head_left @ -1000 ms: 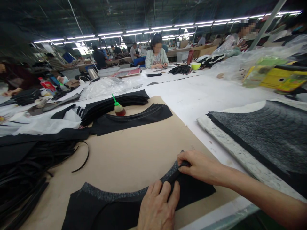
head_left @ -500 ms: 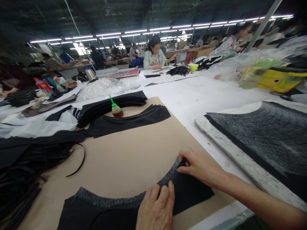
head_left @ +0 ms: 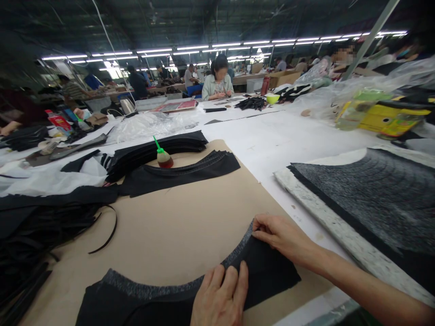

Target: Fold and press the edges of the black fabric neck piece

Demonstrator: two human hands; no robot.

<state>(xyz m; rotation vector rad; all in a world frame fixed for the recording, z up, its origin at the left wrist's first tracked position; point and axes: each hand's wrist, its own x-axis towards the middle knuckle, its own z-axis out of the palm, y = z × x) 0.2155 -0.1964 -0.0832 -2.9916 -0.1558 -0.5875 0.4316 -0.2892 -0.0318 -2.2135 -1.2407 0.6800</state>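
A black cut piece (head_left: 163, 305), of cloth or leather, lies at the front with a speckled grey band (head_left: 146, 290) along its concave upper edge. My left hand (head_left: 220, 294) rests on the middle of it, fingers spread a little and pressing down beside the band. At the piece's right upper corner my right hand (head_left: 272, 231) pinches the edge between thumb and fingers. The fingertips partly hide what is gripped there. Under the piece lies a tan board (head_left: 163, 235).
Behind the board's middle stand a squeeze bottle (head_left: 165, 159) with a green nozzle and a stack of black pieces (head_left: 159, 147). Black strips (head_left: 44, 226) heap up at left. On the right lies a pale slab (head_left: 319, 226) bearing dark speckled sheets (head_left: 370, 194). A co-worker (head_left: 217, 83) sits across the table.
My right fingers have closed down at the corner, where a dark flap stood raised before. My left hand stays nearly in place. The co-worker's hands have come together.
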